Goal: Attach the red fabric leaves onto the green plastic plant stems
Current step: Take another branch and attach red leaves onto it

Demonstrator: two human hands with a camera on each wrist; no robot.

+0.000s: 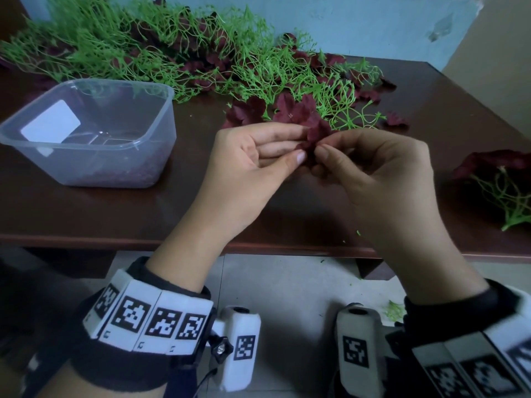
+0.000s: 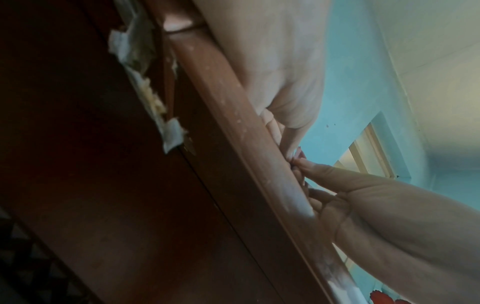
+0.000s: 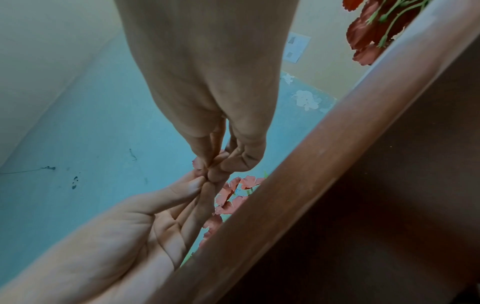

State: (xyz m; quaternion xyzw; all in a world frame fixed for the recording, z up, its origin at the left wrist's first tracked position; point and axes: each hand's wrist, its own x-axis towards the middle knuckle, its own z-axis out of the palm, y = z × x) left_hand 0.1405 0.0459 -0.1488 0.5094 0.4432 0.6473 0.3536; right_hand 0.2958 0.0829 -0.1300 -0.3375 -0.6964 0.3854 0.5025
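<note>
Head view shows your left hand (image 1: 258,156) and right hand (image 1: 370,168) meeting fingertip to fingertip above the dark brown wooden table (image 1: 287,214), both pinching one dark red fabric leaf (image 1: 317,136). No stem tip is visible between your fingers, so whether that leaf is already seated cannot be told.

Just beyond your hands lies a green plastic stem sprig with a few red leaves on it (image 1: 298,110); I judge that to be the piece in hand, only partly dressed. Farther beyond, a long heap of bare green plastic stems mixed with loose red leaves (image 1: 172,53) suggests most of the work remains. To the right of your right hand sits a sprig with leaves fitted (image 1: 500,173), probably finished.

Left of your left hand stands a clear plastic tub (image 1: 92,133); a white card shows at its far wall, and otherwise it looks empty.
</note>
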